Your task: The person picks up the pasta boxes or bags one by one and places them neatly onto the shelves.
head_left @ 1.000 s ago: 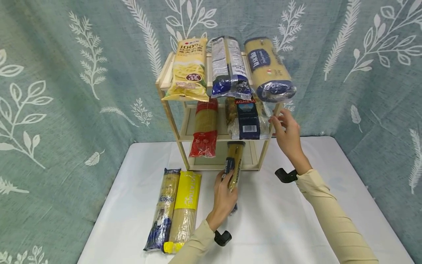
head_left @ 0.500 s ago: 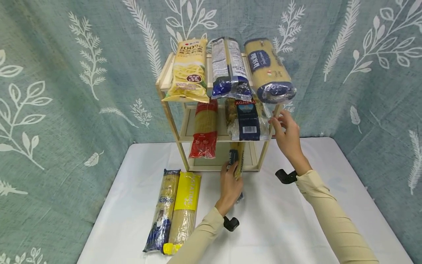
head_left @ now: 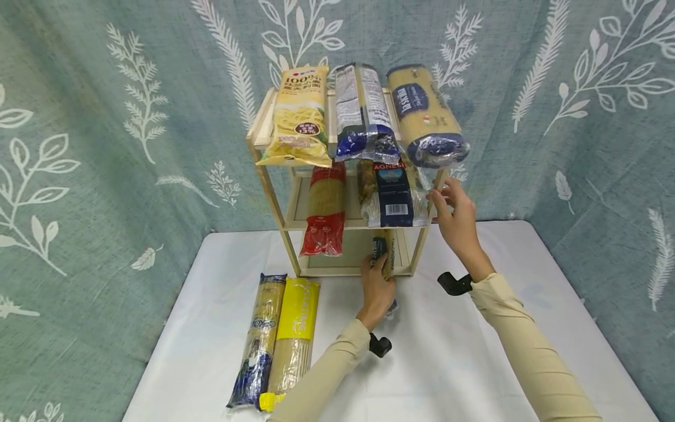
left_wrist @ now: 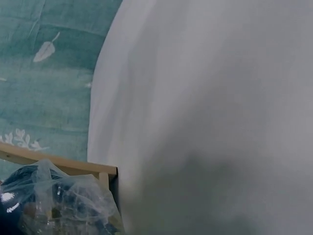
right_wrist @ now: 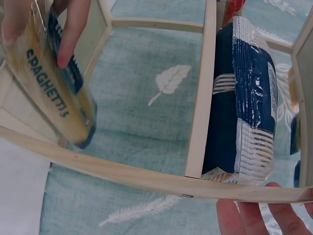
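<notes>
My left hand (head_left: 377, 291) holds a pack of spaghetti (head_left: 378, 247) at the bottom level of a wooden rack (head_left: 272, 193). The pack's far part is inside the rack, and its near end sticks out past the hand. In the right wrist view, the spaghetti pack (right_wrist: 51, 90) slants down between the rack's bars, with fingers of the left hand (right_wrist: 73, 29) over it. My right hand (head_left: 457, 218) grips the rack's right front post. Its fingers (right_wrist: 244, 218) show at the wooden bar, near a dark blue AGNESI pasta bag (right_wrist: 227, 122).
On the top level lie a yellow noodle bag (head_left: 299, 114), a blue-and-white bag (head_left: 364, 111) and a La Sicilia pasta pack (head_left: 427, 117). A red pasta pack (head_left: 326, 202) overhangs the middle level. Two pasta packs, blue (head_left: 258, 340) and yellow (head_left: 297, 328), lie left on the table.
My left hand has moved forward and slightly right, taking the spaghetti pack deeper into the rack's bottom level. The right hand keeps its place on the post.
</notes>
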Tool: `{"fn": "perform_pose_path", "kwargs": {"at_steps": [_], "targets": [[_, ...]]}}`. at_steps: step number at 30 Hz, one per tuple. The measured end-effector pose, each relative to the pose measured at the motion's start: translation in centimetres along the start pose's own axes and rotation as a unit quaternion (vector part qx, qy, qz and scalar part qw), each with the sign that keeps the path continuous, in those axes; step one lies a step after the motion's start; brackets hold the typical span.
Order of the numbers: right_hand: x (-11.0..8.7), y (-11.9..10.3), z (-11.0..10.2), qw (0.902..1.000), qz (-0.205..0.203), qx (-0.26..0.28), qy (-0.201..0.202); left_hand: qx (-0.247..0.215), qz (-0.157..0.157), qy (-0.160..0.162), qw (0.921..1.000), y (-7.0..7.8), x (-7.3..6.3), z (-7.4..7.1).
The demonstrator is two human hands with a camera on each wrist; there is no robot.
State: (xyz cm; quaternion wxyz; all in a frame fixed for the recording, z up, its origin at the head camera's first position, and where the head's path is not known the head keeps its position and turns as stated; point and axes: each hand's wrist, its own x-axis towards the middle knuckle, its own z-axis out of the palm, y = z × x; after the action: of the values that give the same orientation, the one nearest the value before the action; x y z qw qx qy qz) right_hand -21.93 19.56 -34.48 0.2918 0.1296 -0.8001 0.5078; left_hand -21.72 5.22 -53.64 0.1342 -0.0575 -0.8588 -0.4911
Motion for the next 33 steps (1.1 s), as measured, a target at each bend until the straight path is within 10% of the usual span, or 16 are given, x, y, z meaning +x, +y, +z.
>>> {"fn": "perform_pose_path", "kwargs": {"at_steps": [19,33], "targets": [[-0.1,-0.1,-0.4,1.0000,-0.004,-0.004,-0.003,0.050,0.027,0.021,0.9982,0.0,1.5,3.4],[-0.1,-0.1,0.0,0.9997,-0.010,-0.017,0.014,0.152,-0.011,-0.057,0.9867,0.3,2.2,4.5]]}}
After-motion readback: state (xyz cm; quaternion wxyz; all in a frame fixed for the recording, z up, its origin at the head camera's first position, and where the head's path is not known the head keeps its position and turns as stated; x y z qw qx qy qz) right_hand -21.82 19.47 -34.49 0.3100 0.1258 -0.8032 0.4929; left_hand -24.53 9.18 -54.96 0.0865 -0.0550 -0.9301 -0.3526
